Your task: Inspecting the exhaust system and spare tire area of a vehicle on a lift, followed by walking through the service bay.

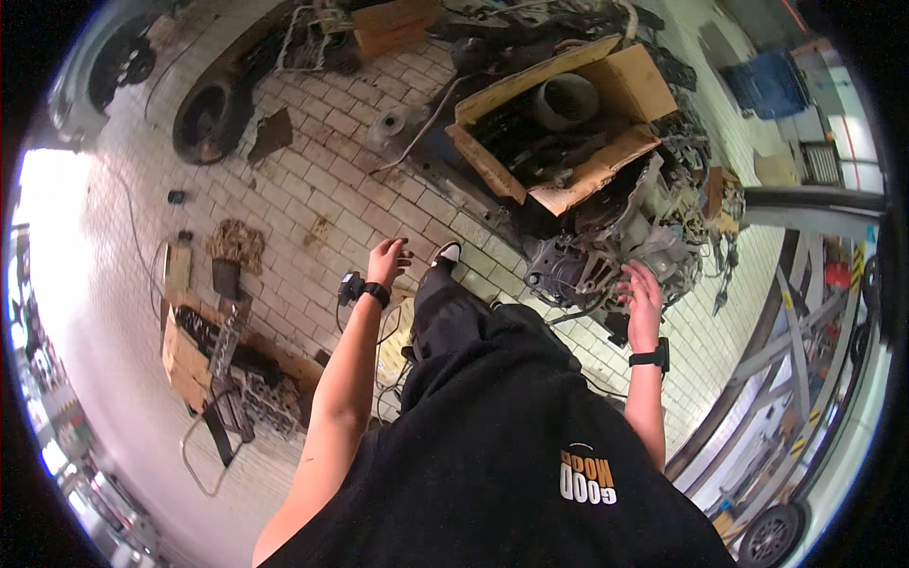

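My left hand (390, 260) hangs over the brick-patterned floor (312, 189) with its fingers loosely bent and apart, holding nothing. A black band is around that wrist, with a small black device (351, 288) beside it. My right hand (642, 295) is open, fingers spread, just in front of a greasy metal engine or gearbox assembly (653, 241); whether the fingertips touch it I cannot tell. Behind that assembly, an open cardboard box (595, 180) holds dark parts and a grey cylinder (566, 102). My shoe (448, 254) shows between the hands.
Loose metal parts lie in a torn cardboard box (187, 364) at the left. A tyre (210, 121) and a brown scrap piece (272, 135) are on the floor at the far left. A blue container (765, 85) stands far right, and a car wheel (772, 535) shows lower right.
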### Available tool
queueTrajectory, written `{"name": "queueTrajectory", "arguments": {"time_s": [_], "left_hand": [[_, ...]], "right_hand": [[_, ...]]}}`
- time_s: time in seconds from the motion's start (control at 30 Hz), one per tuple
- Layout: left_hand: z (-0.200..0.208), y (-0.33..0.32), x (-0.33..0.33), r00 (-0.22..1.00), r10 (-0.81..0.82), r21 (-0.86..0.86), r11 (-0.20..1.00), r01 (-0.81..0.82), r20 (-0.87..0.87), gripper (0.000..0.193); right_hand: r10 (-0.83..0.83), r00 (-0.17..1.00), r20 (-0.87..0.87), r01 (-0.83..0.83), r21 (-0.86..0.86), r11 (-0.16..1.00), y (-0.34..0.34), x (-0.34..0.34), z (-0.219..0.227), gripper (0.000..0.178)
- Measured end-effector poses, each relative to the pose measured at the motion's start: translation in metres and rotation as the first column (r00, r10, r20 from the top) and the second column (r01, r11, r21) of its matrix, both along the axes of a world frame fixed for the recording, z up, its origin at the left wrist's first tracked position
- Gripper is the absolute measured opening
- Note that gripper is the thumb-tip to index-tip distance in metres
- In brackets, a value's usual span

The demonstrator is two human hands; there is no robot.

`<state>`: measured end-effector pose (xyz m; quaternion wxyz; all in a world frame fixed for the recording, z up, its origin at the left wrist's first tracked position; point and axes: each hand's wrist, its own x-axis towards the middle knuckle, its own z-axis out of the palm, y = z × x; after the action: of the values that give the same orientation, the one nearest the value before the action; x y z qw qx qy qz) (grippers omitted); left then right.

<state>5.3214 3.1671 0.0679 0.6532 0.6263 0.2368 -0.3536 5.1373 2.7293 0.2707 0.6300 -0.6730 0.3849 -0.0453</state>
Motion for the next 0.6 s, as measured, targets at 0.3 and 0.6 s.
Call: {"name": "queueTrajectory", "arguments": {"time_s": [0.3, 0.6], "left_hand": [[-0.011, 0.024, -0.211, 0.925, 0.38, 0.113, 0.918, -0.38, 0.018, 0.028], [0.027, 0.004, -0.532, 0.631, 0.772, 0.328, 0.618, -0.715, -0.079, 0.031]], "right_hand": [[0.286, 0.958, 0.029, -0.287, 0.042, 0.957, -0.052, -0.039, -0.031, 0.034], [0.51, 0.86, -0.001, -0.51, -0.028, 0.86, -0.075, -0.051, -0.067, 0.039]]}}
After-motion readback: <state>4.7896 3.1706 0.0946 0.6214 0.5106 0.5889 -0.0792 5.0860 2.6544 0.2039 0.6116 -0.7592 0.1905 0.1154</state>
